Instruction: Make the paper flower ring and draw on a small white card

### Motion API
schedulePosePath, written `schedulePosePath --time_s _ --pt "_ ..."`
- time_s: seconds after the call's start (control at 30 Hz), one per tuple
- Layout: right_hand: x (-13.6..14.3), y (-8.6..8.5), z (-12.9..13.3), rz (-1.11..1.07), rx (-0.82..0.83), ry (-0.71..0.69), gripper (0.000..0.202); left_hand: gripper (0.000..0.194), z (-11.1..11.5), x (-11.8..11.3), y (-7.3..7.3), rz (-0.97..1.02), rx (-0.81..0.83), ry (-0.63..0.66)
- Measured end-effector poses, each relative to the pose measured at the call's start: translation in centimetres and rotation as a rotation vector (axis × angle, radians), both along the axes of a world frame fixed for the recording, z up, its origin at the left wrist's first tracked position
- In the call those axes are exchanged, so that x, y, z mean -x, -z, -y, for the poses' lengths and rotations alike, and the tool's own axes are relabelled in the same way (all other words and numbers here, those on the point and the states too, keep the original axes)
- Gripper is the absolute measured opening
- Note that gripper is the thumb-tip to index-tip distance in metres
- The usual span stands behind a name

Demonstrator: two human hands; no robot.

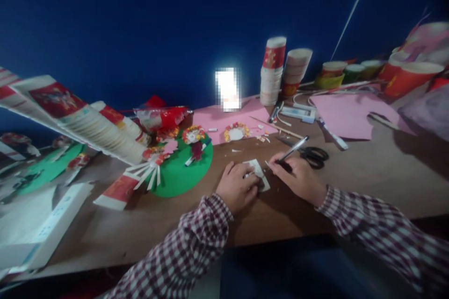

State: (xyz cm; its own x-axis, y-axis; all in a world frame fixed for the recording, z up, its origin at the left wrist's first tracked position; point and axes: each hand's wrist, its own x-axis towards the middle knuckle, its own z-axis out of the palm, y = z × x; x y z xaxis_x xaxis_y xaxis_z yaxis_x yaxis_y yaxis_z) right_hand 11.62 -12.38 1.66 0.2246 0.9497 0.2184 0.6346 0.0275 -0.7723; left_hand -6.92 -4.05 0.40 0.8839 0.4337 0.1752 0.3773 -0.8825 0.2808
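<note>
My right hand (298,175) is closed round a slim silver and black pen (293,148), its upper end slanting up and to the right. The pen's tip points down toward a small whitish piece of paper (264,182) on the brown table. Over the left part of that paper lies my left hand (239,187), fingers apart and slightly bent, pressing it down. A small white bit shows between those fingers, too blurred to name. Black-handled scissors (315,156) lie just beyond my right hand.
A green disc (182,187) with paper flowers lies to the left, beside leaning stacked paper cups (101,126). Pink paper sheets (345,114) cover parts of the table's back. More stacked cups (271,72) stand near the blue wall. A white box (52,229) sits at left front.
</note>
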Motion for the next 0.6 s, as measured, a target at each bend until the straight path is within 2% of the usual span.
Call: schedulePosePath --time_s 0.1,0.43,0.6 --pt "-0.07 0.14 -0.01 0.026 0.052 -0.031 0.025 0.02 -0.22 0.0 0.28 -0.019 -0.004 0.01" --pt "-0.34 0.03 0.23 0.03 0.072 -0.169 0.011 0.018 -0.56 -0.03 0.92 0.006 -0.011 0.032" --pt "-0.31 0.17 0.09 0.099 0.059 -0.153 0.011 0.018 -0.59 -0.01 0.93 0.014 -0.007 0.039"
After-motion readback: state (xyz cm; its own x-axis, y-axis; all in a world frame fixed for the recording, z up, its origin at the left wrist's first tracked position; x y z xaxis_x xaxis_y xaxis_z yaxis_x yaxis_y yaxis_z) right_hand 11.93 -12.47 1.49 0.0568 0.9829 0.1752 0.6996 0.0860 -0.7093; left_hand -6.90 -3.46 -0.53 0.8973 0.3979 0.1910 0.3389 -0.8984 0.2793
